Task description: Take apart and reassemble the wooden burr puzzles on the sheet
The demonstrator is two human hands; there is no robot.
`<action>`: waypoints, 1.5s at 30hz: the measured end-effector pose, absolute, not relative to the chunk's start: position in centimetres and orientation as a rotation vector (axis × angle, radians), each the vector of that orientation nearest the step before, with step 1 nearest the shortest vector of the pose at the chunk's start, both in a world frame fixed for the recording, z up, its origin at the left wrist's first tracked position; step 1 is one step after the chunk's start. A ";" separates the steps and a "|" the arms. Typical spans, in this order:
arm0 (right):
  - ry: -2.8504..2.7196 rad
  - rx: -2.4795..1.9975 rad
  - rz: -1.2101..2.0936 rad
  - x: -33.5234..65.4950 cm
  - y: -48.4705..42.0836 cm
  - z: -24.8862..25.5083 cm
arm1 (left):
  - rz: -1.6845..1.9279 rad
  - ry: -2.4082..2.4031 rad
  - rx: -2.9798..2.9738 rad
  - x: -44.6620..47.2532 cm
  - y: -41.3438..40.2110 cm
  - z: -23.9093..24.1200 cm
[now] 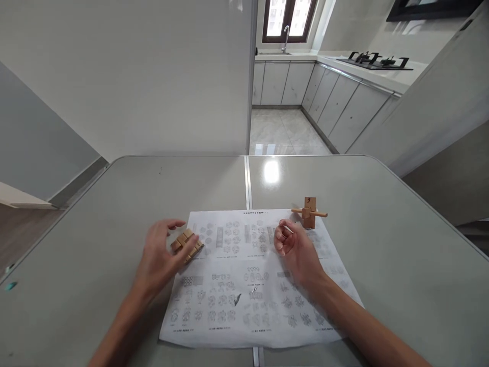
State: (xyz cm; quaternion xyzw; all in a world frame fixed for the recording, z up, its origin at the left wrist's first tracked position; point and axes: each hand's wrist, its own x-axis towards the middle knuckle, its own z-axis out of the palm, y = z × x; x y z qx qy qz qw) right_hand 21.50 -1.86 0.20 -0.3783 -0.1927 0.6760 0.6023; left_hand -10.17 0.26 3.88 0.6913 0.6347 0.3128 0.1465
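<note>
My left hand (pixel 160 255) is beside a flat wooden block puzzle (pixel 187 243) at the left edge of the printed sheet. Its thumb lies across the near side of the puzzle and its fingers are apart from the thumb, not closed round the wood. My right hand (pixel 296 250) rests over the right half of the sheet, loosely curled with the palm turned inward and nothing visible in it. Just beyond it, a wooden interlocking puzzle (pixel 308 213) with a dark mark and a crossing rod stands at the sheet's top right corner.
The large paper sheet (pixel 244 311), printed with rows of small diagrams, lies across the seam of the grey table (pixel 183 183). A small teal item (pixel 11 286) is at the table's left edge. A kitchen counter with a gas stove (pixel 374 61) stands beyond.
</note>
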 end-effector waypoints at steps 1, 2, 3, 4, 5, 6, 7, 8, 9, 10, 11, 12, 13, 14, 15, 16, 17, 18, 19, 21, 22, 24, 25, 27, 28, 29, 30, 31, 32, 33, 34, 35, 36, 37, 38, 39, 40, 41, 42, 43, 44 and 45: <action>-0.479 -0.879 1.574 21.4 -1.9 0.1 | 0.860 1.845 2.069 -10.6 -0.3 3.1; -0.509 -0.881 1.583 21.3 -2.0 0.0 | 0.814 1.860 2.129 -10.8 -0.8 2.3; -0.535 -0.884 1.592 21.2 -2.0 -0.1 | 0.763 1.876 2.168 -11.0 -1.2 1.6; -0.556 -0.889 1.600 21.2 -2.0 -0.2 | 0.706 1.895 2.175 -11.0 -1.6 1.0; -0.571 -0.896 1.606 21.1 -2.0 -0.3 | 0.670 1.916 2.161 -10.9 -1.9 0.5; -0.581 -0.903 1.609 21.1 -2.1 -0.4 | 0.654 1.933 2.140 -10.8 -2.0 0.2; -0.590 -0.911 1.609 21.1 -2.1 -0.4 | 0.650 1.947 2.113 -10.6 -2.1 0.0; -0.599 -0.920 1.608 21.0 -2.1 -0.4 | 0.655 1.955 2.090 -10.4 -2.1 -0.1; -0.607 -0.929 1.607 21.0 -2.1 -0.3 | 0.662 1.955 2.075 -10.3 -2.0 -0.2; -0.617 -0.937 1.608 20.9 -2.2 -0.3 | 0.666 1.951 2.067 -10.2 -1.9 -0.1; -0.626 -0.945 1.609 20.9 -2.2 -0.3 | 0.671 1.944 2.064 -10.1 -1.8 -0.1; -0.634 -0.950 1.610 20.8 -2.2 -0.2 | 0.678 1.933 2.066 -10.1 -1.7 0.0; -0.640 -0.953 1.610 20.8 -2.2 -0.2 | 0.692 1.920 2.072 -10.1 -1.6 0.1; -0.645 -0.955 1.610 20.7 -2.3 -0.2 | 0.712 1.907 2.081 -10.1 -1.5 0.2; -0.648 -0.957 1.609 20.7 -2.3 -0.2 | 0.738 1.894 2.090 -10.1 -1.4 0.3; -0.649 -0.957 1.608 20.7 -2.2 -0.2 | 0.769 1.879 2.100 -9.9 -1.2 0.5; -0.650 -0.956 1.606 20.6 -2.2 -0.2 | 0.800 1.856 2.111 -9.6 -1.1 0.6; -0.653 -0.956 1.605 20.6 -2.2 -0.3 | 0.830 1.823 2.121 -9.1 -0.9 0.8; -0.660 -0.956 1.604 20.6 -2.2 -0.3 | 0.858 1.779 2.131 -8.4 -0.8 1.0; -0.689 -0.956 1.595 20.6 -2.2 -0.4 | 0.874 1.630 2.151 -6.5 -0.3 1.3; -0.715 -0.960 1.582 20.6 -2.3 -0.4 | 0.865 1.535 2.161 -5.4 -0.1 1.4; -0.794 -0.977 1.538 20.6 -2.3 -0.4 | 0.793 1.350 2.174 -3.2 0.4 1.4; -0.843 -0.991 1.506 20.6 -2.4 -0.3 | 0.740 1.268 2.185 -2.3 0.7 1.3; -0.941 -1.021 1.437 20.6 -2.5 -0.3 | 0.653 1.112 2.207 -0.9 1.2 1.0; -0.983 -1.031 1.407 20.6 -2.5 -0.3 | 0.623 1.053 2.215 -0.4 1.4 0.8; -1.020 -1.037 1.381 20.7 -2.5 -0.3 | 0.603 1.010 2.220 -0.1 1.5 0.6; -1.053 -1.040 1.360 20.7 -2.5 -0.3 | 0.594 0.985 2.220 0.0 1.7 0.5; -1.086 -1.045 1.344 20.7 -2.6 -0.3 | 0.594 0.974 2.216 -0.1 1.8 0.4; -1.122 -1.058 1.325 20.7 -2.6 -0.3 | 0.599 0.970 2.210 -0.2 1.8 0.3; -1.163 -1.080 1.293 20.7 -2.6 -0.3 | 0.607 0.969 2.207 -0.5 1.9 0.2; -1.213 -1.107 1.241 20.8 -2.6 -0.3 | 0.617 0.969 2.210 -0.8 2.0 0.2; -1.276 -1.136 1.174 20.8 -2.6 -0.3 | 0.626 0.975 2.220 -1.2 2.1 0.2; -1.350 -1.159 1.091 20.9 -2.6 -0.3 | 0.634 0.990 2.232 -1.6 2.2 0.2; -1.432 -1.174 1.005 21.0 -2.6 -0.3 | 0.640 1.014 2.247 -2.0 2.3 0.2; -1.518 -1.179 0.925 21.2 -2.5 -0.3 | 0.640 1.040 2.260 -2.4 2.5 0.2; -1.602 -1.180 0.862 21.3 -2.5 -0.4 | 0.635 1.059 2.270 -2.8 2.6 0.2; -1.680 -1.181 0.816 21.5 -2.5 -0.6 | 0.623 1.068 2.274 -3.1 2.8 0.2; -1.751 -1.188 0.788 21.6 -2.5 -0.8 | 0.611 1.065 2.275 -3.4 2.9 0.2; -1.813 -1.204 0.772 21.8 -2.5 -1.0 | 0.602 1.052 2.270 -3.7 2.9 0.2; -1.866 -1.227 0.769 21.9 -2.6 -1.3 | 0.601 1.037 2.258 -3.8 2.9 0.3; -1.908 -1.253 0.770 22.0 -2.6 -1.6 | 0.614 1.029 2.236 -4.0 2.9 0.4; -1.940 -1.281 0.774 22.0 -2.6 -1.8 | 0.642 1.027 2.209 -4.0 2.9 0.6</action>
